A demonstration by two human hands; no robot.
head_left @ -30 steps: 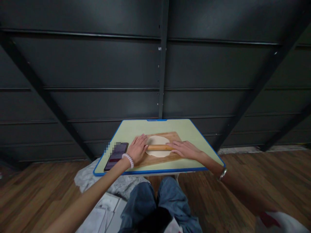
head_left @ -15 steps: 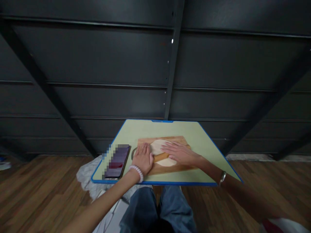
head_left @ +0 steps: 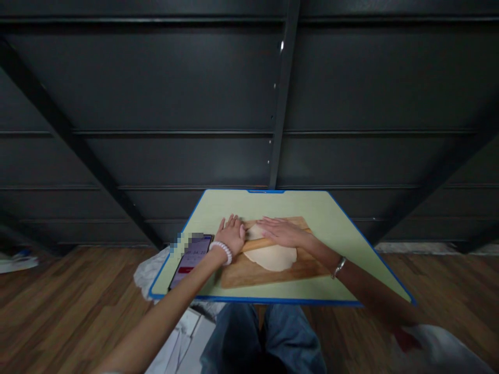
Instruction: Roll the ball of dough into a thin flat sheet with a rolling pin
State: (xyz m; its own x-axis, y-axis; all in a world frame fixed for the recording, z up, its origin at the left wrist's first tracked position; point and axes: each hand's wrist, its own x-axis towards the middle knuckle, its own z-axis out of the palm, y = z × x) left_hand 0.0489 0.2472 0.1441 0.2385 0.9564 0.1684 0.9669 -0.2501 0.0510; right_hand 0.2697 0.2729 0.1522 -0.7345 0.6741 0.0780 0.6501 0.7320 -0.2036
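Note:
A wooden rolling pin lies across a flattened sheet of pale dough on a wooden cutting board. My left hand rests flat over the pin's left end, fingers stretched out and pointing away from me. Over the right part of the pin lies my right hand, palm down, its fingers extended toward the left. Both ends of the pin are hidden under my hands. Dough shows on both sides of the pin, with the larger part on my side.
The board sits on a pale green lap table with a blue rim. A phone with its screen lit lies at the left. Beyond the table stands a dark panelled wall. Crumpled white material lies below, over the wooden floor.
Both hands have moved away from me with the rolling pin, toward the far edge of the board. More dough is uncovered on the near side. The camera view has shifted slightly.

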